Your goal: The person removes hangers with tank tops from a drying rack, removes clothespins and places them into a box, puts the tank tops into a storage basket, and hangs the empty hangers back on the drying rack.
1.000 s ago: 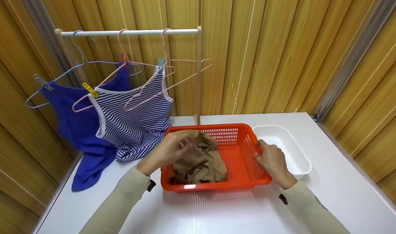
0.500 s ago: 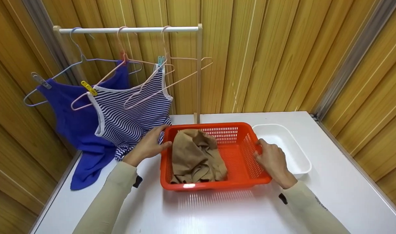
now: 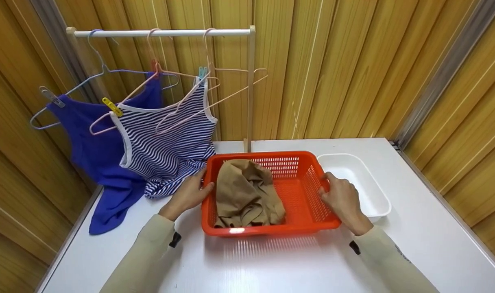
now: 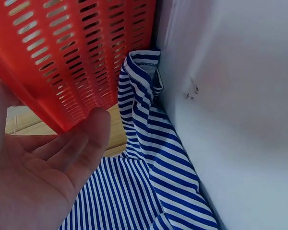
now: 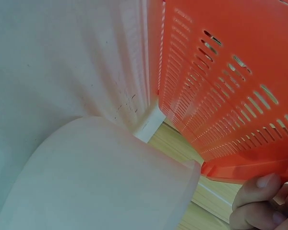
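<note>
A red plastic basket [image 3: 271, 232] with slotted walls stands on the white table. Bunched up in its left part lies a brown cloth garment [image 3: 247, 195]. My left hand [image 3: 187, 193] grips the basket's left rim, thumb on top; in the left wrist view its fingers [image 4: 93, 136] lie against the outer wall below the rim. At the right rim, my right hand [image 3: 341, 200] holds on with curled fingers, which also show at the lower right corner of the right wrist view. Beside the left hand hangs a blue-and-white striped tank top [image 3: 166, 142].
A white basin [image 3: 375, 191] stands just right of the basket. Behind left, a rack [image 3: 170, 33] carries several hangers, including a bare pink hanger [image 3: 231, 95] and one with a blue tank top [image 3: 109, 179] clipped on. Corrugated wood-pattern walls enclose the table.
My left hand has left the brown garment and moved left onto the basket's left rim, taking hold of it. The right hand has stayed on the right rim. The view has tilted slightly.
</note>
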Demonstrator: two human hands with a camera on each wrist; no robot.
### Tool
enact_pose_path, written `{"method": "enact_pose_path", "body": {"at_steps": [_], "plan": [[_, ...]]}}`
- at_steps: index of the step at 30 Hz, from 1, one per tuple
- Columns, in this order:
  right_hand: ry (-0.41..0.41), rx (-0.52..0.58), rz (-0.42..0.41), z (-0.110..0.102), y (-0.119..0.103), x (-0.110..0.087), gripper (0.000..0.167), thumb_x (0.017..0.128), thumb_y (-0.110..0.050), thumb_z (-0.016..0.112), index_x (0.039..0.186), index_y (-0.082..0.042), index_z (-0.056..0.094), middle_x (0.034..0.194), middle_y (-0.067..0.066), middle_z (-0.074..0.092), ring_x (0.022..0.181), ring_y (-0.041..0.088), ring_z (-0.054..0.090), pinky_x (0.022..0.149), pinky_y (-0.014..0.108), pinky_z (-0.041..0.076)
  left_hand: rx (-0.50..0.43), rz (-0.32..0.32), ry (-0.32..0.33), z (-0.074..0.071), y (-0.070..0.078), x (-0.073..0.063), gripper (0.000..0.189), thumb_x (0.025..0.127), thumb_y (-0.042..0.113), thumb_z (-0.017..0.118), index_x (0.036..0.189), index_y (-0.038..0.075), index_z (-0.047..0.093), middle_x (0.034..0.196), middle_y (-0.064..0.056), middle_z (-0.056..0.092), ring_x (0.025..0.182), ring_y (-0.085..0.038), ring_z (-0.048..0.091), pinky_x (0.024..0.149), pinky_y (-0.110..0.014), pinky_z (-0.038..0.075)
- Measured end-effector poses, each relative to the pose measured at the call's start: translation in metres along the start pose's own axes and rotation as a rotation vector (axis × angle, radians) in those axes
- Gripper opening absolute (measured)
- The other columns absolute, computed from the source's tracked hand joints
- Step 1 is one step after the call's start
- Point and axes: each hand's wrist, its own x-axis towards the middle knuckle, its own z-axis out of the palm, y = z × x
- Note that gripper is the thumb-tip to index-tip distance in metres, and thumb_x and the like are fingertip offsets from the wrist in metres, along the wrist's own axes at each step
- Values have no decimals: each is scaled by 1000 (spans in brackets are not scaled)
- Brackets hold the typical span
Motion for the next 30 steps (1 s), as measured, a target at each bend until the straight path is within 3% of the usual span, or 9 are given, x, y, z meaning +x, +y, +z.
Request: {"method": "enact_pose_path", "body": {"at_steps": [5,8,13,16,20,24,26,30], "plan": [[7,-7,-12,0,-1,-1,27,78,-8,68,105,-2,66,65,16,64,51,22,49,44,37,43,-9,-37,-40,-10,-1,0,55,96,22,62,143,0,45,122,-19,66,100,-30,69,88,-43,56],[8,-10,-19,0,-1,-1,27,79,-8,67,105,-2,66,64,15,64,50,22,49,44,37,43,-4,-64,-48,-24,-3,0,55,96,25,60,143,0,43,129,-20,62,106,-32,68,91,-46,55],[12,-7,-19,0,-1,-1,28,78,-8,68,106,-2,66,66,16,65,51,22,49,45,37,42,24,-75,20,-54,-5,-3,57,96,26,59,143,-1,42,133,-21,59,112,-35,65,95,-50,52],[15,-6,-17,0,0,-1,29,78,-8,68,106,-2,66,68,17,65,52,23,50,45,39,44,32,-36,137,-72,-6,-6,50,95,22,61,137,-2,49,128,-21,62,109,-35,65,95,-50,50],[17,-13,-16,-1,1,-1,30,77,-9,68,106,-1,66,69,19,66,53,25,52,46,42,45,25,47,390,-92,-6,-7,30,91,11,64,119,-1,63,113,-19,69,100,-32,66,88,-45,50],[10,-12,-9,-2,2,-1,30,78,-10,69,107,-2,66,68,19,65,52,24,51,46,40,44,58,117,611,-113,-4,-7,22,88,6,64,107,-3,67,104,-19,68,99,-34,62,88,-44,46],[10,-9,-4,-2,1,-1,30,78,-10,69,106,-2,66,68,18,65,52,24,51,46,39,43,88,123,665,-126,-3,-7,24,88,6,63,110,-3,65,109,-20,66,105,-35,59,95,-45,42],[10,-3,-6,-1,-1,-1,30,78,-10,69,107,-2,66,70,19,66,53,25,52,46,41,44,165,85,708,-154,-4,-10,32,91,11,61,120,-2,59,124,-20,59,120,-37,50,104,-51,35]]}}
